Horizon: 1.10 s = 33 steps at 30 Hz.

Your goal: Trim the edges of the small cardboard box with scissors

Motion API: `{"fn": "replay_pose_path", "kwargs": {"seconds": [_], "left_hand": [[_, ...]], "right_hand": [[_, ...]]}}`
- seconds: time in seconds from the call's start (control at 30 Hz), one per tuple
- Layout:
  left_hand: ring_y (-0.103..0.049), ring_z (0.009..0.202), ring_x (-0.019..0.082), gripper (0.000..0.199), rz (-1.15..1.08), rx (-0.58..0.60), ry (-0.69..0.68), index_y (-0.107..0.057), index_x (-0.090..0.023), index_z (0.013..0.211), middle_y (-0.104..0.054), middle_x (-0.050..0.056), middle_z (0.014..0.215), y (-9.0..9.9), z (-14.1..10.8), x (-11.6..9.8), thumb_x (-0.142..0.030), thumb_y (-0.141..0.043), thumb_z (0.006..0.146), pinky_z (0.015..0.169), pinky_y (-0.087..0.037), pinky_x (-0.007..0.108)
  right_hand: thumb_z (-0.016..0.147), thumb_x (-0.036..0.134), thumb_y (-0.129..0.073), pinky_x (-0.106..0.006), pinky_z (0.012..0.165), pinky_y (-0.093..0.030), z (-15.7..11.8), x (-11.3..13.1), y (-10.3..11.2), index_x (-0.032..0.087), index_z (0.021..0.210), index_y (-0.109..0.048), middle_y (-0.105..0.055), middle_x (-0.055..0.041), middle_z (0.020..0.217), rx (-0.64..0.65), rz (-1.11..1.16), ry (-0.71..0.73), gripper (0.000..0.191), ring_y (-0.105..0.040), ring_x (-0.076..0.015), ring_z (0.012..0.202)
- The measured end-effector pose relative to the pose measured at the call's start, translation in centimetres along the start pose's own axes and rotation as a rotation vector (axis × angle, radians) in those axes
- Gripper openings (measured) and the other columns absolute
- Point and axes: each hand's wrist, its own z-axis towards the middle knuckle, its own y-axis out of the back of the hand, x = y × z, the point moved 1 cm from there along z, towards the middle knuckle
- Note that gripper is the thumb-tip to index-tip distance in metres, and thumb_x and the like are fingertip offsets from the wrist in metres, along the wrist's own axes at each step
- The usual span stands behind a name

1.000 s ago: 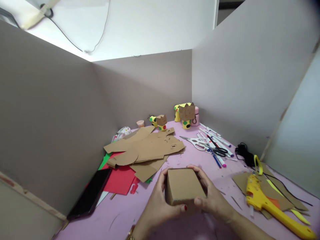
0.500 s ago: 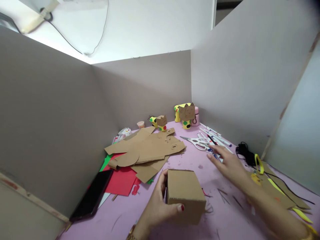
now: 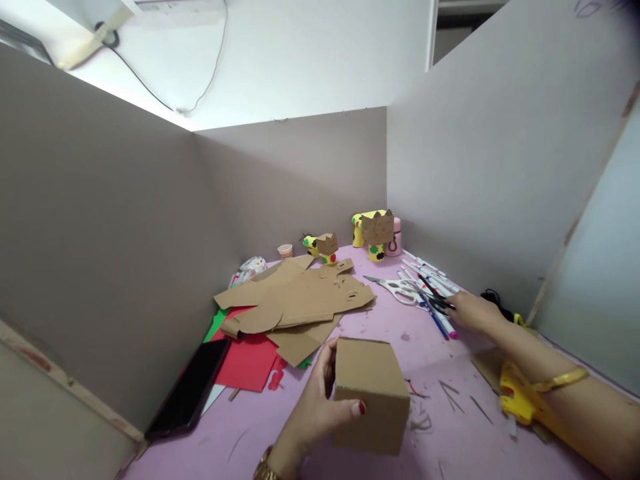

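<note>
My left hand [image 3: 325,407] grips a small brown cardboard box [image 3: 373,370] from its left side, thumb on the near face and fingers behind. The box is held above the pink tabletop. Over on the right, my right hand [image 3: 473,312] has its fingers closed on the black handles of a pair of scissors [image 3: 436,301]; its fingertips are partly hidden. White-handled scissors [image 3: 403,290] lie just left of that hand. Around them are several markers [image 3: 440,283] and a blue pen [image 3: 434,319].
Cut cardboard sheets [image 3: 300,293] cover red paper [image 3: 245,363] on the left. A black phone [image 3: 190,390] leans near the left panel. Yellow spotted cardboard-headed figures [image 3: 377,230] stand at the back. A yellow glue gun [image 3: 517,397] lies under my right forearm. Scraps [image 3: 420,420] litter the table.
My right hand has moved right from over the pens and closed on the black-handled scissors. My left hand keeps the box in nearly the same place.
</note>
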Motion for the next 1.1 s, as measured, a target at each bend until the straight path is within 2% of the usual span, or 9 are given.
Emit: {"fn": "replay_pose_path", "kwargs": {"seconds": [0.17,0.37,0.57,0.7,0.8,0.9,0.97,1.0,1.1], "left_hand": [[-0.041,0.131,0.034,0.086,-0.006,0.05,0.026,-0.041,-0.023,0.128,-0.051,0.012,0.136,0.1,0.2,0.2,-0.044,-0.082,0.056,0.103,-0.035,0.04],[-0.041,0.131,0.032,0.083,0.019,0.058,-0.026,-0.038,-0.025,0.13,-0.05,0.011,0.138,0.8,0.6,0.8,-0.041,-0.081,0.06,0.103,-0.035,0.037],[-0.04,0.132,0.032,0.083,0.018,0.069,-0.044,-0.038,-0.025,0.13,-0.048,0.011,0.14,1.0,0.7,1.3,-0.039,-0.081,0.06,0.104,-0.034,0.038],[-0.04,0.132,0.034,0.085,0.012,0.091,-0.03,-0.038,-0.024,0.131,-0.049,0.012,0.139,1.0,0.6,1.2,-0.039,-0.081,0.059,0.105,-0.034,0.041],[-0.042,0.131,0.032,0.083,-0.01,0.066,-0.042,-0.041,-0.025,0.13,-0.051,0.011,0.139,1.1,0.5,0.6,-0.038,-0.082,0.059,0.104,-0.036,0.039],[-0.044,0.13,0.031,0.084,-0.032,0.041,-0.019,-0.043,-0.025,0.13,-0.052,0.01,0.138,1.1,0.0,-0.1,-0.039,-0.083,0.058,0.103,-0.037,0.036],[-0.044,0.129,0.031,0.088,-0.046,0.011,0.023,-0.044,-0.025,0.131,-0.052,0.01,0.138,1.3,-0.6,-0.6,-0.041,-0.085,0.055,0.102,-0.039,0.035],[-0.046,0.128,0.031,0.09,-0.06,-0.014,0.053,-0.045,-0.026,0.132,-0.053,0.01,0.138,1.3,-0.9,-0.8,-0.042,-0.085,0.053,0.101,-0.04,0.034],[-0.05,0.123,0.032,0.093,-0.098,-0.111,0.141,-0.049,-0.027,0.13,-0.056,0.009,0.134,1.9,-1.9,-1.2,-0.044,-0.087,0.047,0.096,-0.044,0.034]], "right_hand": [[0.092,0.033,-0.057,-0.043,0.083,-0.053,1.4,0.8,0.3,0.019,0.116,-0.058,-0.061,-0.0071,0.119,-0.012,0.029,-0.017,0.028,-0.062,-0.0215,0.098],[0.092,0.033,-0.058,-0.043,0.082,-0.053,2.5,1.2,0.6,0.019,0.117,-0.057,-0.061,-0.0069,0.119,0.004,0.114,-0.047,0.029,-0.062,-0.0218,0.098],[0.092,0.031,-0.058,-0.043,0.083,-0.052,2.0,1.0,0.5,0.019,0.116,-0.058,-0.061,-0.0068,0.12,-0.007,0.267,-0.056,0.027,-0.062,-0.0218,0.099],[0.092,0.03,-0.058,-0.043,0.084,-0.052,1.0,1.3,1.3,0.02,0.115,-0.058,-0.06,-0.0068,0.121,-0.074,0.46,-0.082,0.026,-0.062,-0.0218,0.1],[0.092,0.032,-0.057,-0.041,0.08,-0.054,-0.8,1.6,2.4,0.019,0.116,-0.058,-0.061,-0.0065,0.118,-0.13,0.682,-0.065,0.027,-0.063,-0.0208,0.096],[0.095,0.038,-0.051,-0.036,0.071,-0.055,-4.3,2.6,2.9,0.018,0.121,-0.053,-0.064,-0.006,0.108,-0.13,0.925,0.05,0.033,-0.065,-0.018,0.084],[0.096,0.042,-0.043,-0.032,0.062,-0.053,-7.1,3.8,2.7,0.017,0.126,-0.048,-0.065,-0.0036,0.089,-0.088,1.039,0.143,0.039,-0.064,-0.0169,0.074],[0.094,0.044,-0.045,-0.03,0.06,-0.052,-8.5,4.6,2.5,0.017,0.126,-0.048,-0.065,-0.0022,0.082,-0.055,1.078,0.19,0.043,-0.064,-0.0172,0.073],[0.082,0.046,-0.06,-0.029,0.062,-0.049,-11.6,7.4,1.6,0.019,0.126,-0.051,-0.063,-0.0001,0.078,0.043,1.127,0.312,0.052,-0.062,-0.0175,0.072]]}}
